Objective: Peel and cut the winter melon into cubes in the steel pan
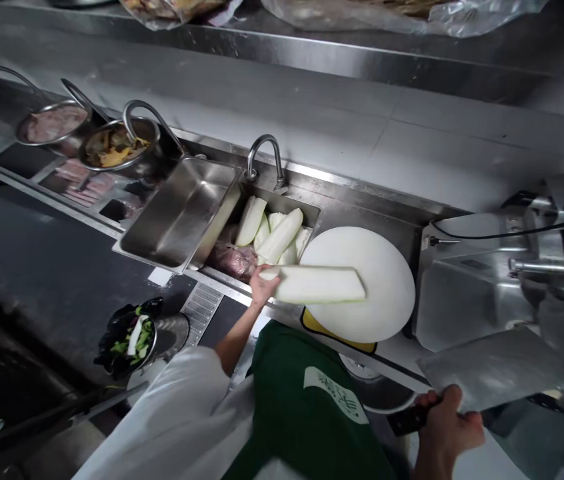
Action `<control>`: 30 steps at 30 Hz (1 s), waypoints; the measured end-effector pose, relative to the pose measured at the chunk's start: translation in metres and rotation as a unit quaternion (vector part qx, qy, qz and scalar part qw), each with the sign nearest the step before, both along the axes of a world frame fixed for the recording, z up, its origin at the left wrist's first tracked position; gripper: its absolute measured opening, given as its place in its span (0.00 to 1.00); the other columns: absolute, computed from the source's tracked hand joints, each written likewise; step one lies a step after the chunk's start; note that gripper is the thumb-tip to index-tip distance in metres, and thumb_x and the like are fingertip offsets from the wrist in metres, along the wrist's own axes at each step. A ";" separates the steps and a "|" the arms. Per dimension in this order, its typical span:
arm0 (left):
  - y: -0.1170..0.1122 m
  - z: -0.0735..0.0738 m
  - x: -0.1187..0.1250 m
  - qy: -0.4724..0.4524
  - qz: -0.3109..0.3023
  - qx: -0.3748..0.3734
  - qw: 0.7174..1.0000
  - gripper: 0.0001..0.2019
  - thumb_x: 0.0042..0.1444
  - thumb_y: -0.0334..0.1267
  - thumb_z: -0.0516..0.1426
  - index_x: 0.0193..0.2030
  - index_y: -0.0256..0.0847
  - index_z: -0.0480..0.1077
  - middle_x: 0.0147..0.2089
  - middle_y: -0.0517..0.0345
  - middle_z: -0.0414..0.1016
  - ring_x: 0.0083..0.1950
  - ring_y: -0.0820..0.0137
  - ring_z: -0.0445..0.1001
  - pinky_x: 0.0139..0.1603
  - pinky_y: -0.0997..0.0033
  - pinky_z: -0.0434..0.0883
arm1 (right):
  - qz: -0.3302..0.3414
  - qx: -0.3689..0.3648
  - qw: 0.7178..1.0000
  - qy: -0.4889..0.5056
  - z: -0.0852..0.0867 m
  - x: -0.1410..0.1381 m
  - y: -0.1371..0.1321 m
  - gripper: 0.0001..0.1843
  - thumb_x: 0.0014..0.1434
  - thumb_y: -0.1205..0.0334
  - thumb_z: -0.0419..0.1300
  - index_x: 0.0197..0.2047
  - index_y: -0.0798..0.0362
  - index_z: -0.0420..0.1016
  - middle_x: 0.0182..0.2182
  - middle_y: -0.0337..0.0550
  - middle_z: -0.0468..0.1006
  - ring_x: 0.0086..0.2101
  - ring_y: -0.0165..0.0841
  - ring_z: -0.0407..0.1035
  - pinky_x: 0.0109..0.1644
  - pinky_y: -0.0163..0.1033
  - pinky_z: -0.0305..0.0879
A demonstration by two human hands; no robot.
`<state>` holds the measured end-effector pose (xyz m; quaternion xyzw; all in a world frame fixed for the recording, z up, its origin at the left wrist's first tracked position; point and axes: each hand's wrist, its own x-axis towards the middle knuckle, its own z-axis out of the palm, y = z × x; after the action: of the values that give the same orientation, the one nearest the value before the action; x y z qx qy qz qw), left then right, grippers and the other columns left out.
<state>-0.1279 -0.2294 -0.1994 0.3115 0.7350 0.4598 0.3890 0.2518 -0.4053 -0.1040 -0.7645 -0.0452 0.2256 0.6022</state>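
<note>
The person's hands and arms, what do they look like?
The left hand and right hand are both bare, with no gloves. A white sleeve covers the left arm's upper part, leaving the forearm bare. No sleeve shows on the right.

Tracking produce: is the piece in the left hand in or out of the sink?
Out: the left hand holds the piece by one end, its other end over the white board.
</note>
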 end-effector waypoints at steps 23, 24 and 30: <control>0.072 -0.012 -0.156 0.385 -0.139 -0.295 0.863 0.31 0.58 0.46 0.66 0.66 0.42 0.67 0.59 0.35 0.73 0.54 0.48 0.78 0.53 0.53 0.73 | 0.107 -0.038 0.993 0.006 0.008 -0.055 0.075 0.35 0.46 0.48 0.77 0.29 0.44 0.49 0.12 0.25 0.62 0.13 0.29 0.61 0.13 0.34 0.62; 0.085 -0.016 -0.160 0.392 -0.153 -0.318 0.850 0.32 0.57 0.46 0.67 0.66 0.40 0.68 0.60 0.32 0.72 0.57 0.44 0.76 0.54 0.49 0.72 | 0.095 -0.039 0.995 0.012 0.007 -0.056 0.071 0.36 0.46 0.49 0.78 0.29 0.43 0.49 0.12 0.25 0.62 0.13 0.30 0.61 0.13 0.35 0.62; 0.161 -0.050 -0.145 0.379 -0.284 -0.232 0.849 0.26 0.59 0.46 0.66 0.59 0.30 0.74 0.63 0.23 0.71 0.68 0.37 0.66 0.64 0.37 0.65 | 0.033 -0.070 0.997 0.017 0.008 -0.064 0.055 0.34 0.45 0.51 0.78 0.29 0.44 0.50 0.11 0.28 0.64 0.13 0.32 0.63 0.12 0.36 0.63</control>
<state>-0.2727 -0.0682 -0.2489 0.5576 0.7900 -0.0092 0.2548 0.1879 -0.3499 -0.0960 -0.7990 -0.0444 0.2608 0.5400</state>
